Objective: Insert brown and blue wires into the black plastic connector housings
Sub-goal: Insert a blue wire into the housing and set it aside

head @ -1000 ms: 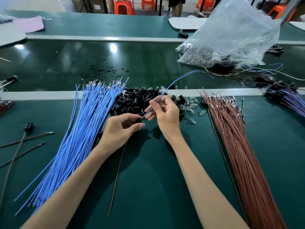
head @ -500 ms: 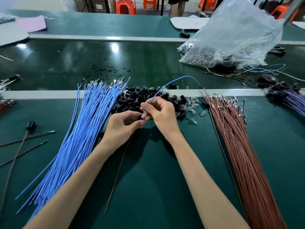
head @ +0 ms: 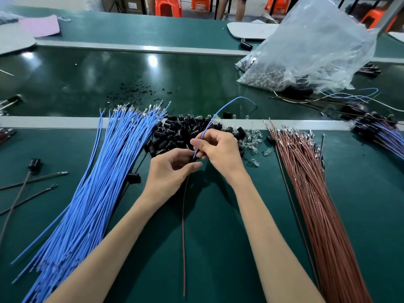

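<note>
Blue wire (head: 218, 110) arched over; R fingers (head: 197, 142) pinch it.

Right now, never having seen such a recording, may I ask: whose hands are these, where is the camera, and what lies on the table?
No machine here: a person works with bare hands, and the one camera sits on their head, looking down. The right hand pinches a blue wire; the left hand holds what looks like a small black housing, with a brown wire hanging from it. On the green table lie a blue wire bundle, a brown wire bundle, a pile of black housings between them, and a clear bag behind.
</note>
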A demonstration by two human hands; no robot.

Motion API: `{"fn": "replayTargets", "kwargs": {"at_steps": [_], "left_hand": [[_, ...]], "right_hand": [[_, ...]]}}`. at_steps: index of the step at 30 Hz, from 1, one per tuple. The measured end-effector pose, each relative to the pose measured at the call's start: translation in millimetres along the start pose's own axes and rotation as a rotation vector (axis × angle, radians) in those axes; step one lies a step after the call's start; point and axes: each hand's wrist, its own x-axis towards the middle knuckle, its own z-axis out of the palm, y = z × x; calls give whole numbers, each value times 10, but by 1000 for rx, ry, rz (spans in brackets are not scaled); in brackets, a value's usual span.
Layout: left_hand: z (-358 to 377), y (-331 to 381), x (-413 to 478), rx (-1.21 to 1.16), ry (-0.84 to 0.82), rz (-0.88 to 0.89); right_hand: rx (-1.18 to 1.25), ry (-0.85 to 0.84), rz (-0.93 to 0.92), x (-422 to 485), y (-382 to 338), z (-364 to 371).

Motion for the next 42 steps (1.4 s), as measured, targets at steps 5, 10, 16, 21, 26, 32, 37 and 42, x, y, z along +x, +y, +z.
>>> {"fn": "replayTargets", "kwargs": {"at_steps": [5, 10, 16, 21, 26, 32, 37, 42], "left_hand": [[-8, -1, 9, 22, 6, 4], [-4, 0, -14, 14, 14, 16], [16, -6, -12, -5, 50, -4], [5, -16, -12, -57, 51, -12], [-1, -2, -10, -123, 21, -29], [-3, 11, -14, -164, 12, -17], [-7, -1, -5, -157, 13, -29], [0, -4, -2, -156, 19, -30]], "right_hand": [[57, 35, -8, 0, 4, 13], [-68, -103, -11, -27, -19, 1], [128, -23, 101, -4, -108, -75], [-30, -146, 77, -29, -125, -86], [260, -60, 166, 7, -203, -59], [-21, -191, 175, -41, -165, -85], [323, 62, 229, 34, -193, -47], [31, -212, 216, -44, -150, -130]]}}
